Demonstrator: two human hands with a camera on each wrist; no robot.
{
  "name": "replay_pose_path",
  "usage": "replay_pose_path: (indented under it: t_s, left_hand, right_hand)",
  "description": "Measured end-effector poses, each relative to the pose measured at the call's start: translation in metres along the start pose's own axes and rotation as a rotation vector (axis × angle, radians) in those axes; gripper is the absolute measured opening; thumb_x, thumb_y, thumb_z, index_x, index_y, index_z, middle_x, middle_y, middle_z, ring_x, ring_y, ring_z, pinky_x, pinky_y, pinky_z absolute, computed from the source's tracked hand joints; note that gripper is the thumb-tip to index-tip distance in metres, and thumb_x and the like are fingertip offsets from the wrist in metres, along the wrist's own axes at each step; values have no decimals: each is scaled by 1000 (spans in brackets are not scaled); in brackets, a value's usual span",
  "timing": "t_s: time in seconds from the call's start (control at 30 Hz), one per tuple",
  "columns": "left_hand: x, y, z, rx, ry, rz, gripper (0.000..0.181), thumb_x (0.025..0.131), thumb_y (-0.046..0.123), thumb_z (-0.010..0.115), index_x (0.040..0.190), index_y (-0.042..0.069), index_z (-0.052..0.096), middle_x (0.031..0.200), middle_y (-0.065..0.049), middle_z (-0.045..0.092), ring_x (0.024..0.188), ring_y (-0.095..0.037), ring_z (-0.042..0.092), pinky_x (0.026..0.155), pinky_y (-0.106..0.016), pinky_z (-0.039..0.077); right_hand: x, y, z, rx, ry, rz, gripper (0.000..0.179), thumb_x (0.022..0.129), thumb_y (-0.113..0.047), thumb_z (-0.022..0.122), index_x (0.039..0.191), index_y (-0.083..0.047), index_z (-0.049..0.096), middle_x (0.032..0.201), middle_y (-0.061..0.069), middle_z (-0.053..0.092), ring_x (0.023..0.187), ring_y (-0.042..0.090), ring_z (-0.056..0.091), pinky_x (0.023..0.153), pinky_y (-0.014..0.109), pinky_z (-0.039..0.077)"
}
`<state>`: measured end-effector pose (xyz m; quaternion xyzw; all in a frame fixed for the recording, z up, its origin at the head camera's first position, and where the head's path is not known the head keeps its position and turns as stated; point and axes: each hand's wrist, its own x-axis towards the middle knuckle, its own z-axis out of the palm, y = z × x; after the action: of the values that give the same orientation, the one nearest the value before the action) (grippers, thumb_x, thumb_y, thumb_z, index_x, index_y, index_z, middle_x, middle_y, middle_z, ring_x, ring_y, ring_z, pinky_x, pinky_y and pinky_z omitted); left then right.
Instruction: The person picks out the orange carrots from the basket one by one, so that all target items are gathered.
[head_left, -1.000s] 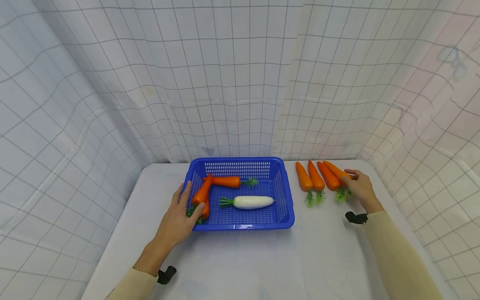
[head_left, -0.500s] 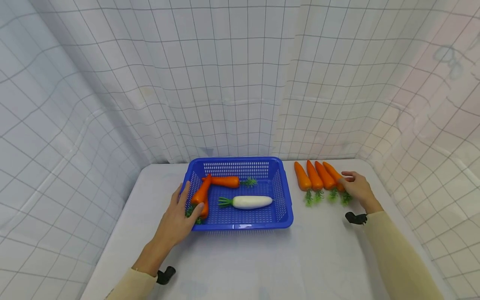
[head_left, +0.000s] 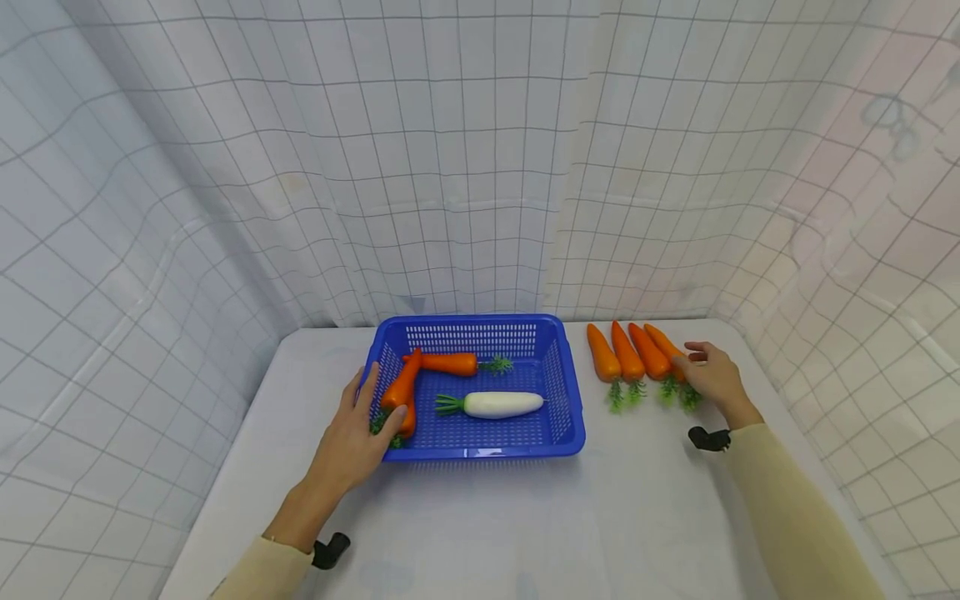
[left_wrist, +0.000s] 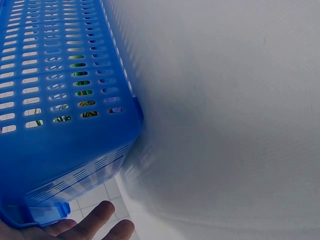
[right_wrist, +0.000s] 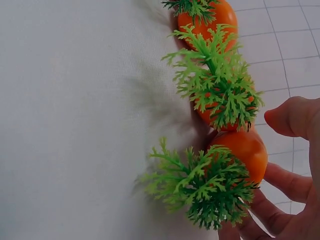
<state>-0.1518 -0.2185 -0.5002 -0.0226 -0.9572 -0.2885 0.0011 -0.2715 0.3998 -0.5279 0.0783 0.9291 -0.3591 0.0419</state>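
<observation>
In the head view my left hand (head_left: 352, 442) rests on the left rim of a blue plastic basket (head_left: 487, 453), its thumb over the inside and its fingers along the outer side. The left wrist view shows fingers (left_wrist: 95, 220) reaching out past the basket's end wall (left_wrist: 65, 145). My right hand (head_left: 714, 382) is at the rightmost carrot (head_left: 664, 342), one of several lying in a row. In the right wrist view the fingers (right_wrist: 272, 210) extend behind that carrot (right_wrist: 247, 152), and the thumb (right_wrist: 287, 117) stands off it.
Inside the basket lie a white radish (head_left: 502, 405) with green stems, a carrot (head_left: 450, 363) along the back and a slanted carrot (head_left: 402, 383) over another at the left. Gridded white curtains (head_left: 465, 208) enclose the white table (head_left: 495, 533).
The two rightmost carrots have come side by side, the inner one closer to its left neighbour. My right hand has shifted slightly left; my left hand has stayed on the basket.
</observation>
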Motion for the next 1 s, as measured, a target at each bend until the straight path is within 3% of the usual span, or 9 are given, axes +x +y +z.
replay_pose_path:
  t_s: [0.47, 0.8, 1.0]
  left_hand:
    - [2, -1, 1, -5, -7, 3, 98, 119, 64, 54, 190, 20, 3, 195, -30, 10, 167, -66, 41, 128, -81, 45]
    - [2, -2, 0, -38, -22, -2, 104, 116, 61, 61, 190, 18, 1, 194, -31, 9, 170, -67, 34, 130, -81, 39]
    - [3, -4, 0, -63, -41, -9, 106, 116, 61, 62, 190, 18, -1, 187, -38, 24, 165, -67, 43, 131, -81, 41]
  right_hand:
    - [-8, -34, 11, -65, 213, -205, 64, 115, -33, 65, 165, 6, 57, 157, 40, 54, 135, 60, 56, 108, 79, 51]
    - [-10, -84, 18, -137, 194, -368, 58, 112, -26, 71, 161, 4, 62, 156, 38, 58, 145, 63, 51, 114, 86, 44]
    - [-12, -116, 22, -166, 139, -449, 57, 112, -25, 73, 161, 1, 63, 158, 36, 58, 146, 60, 53, 121, 86, 40]
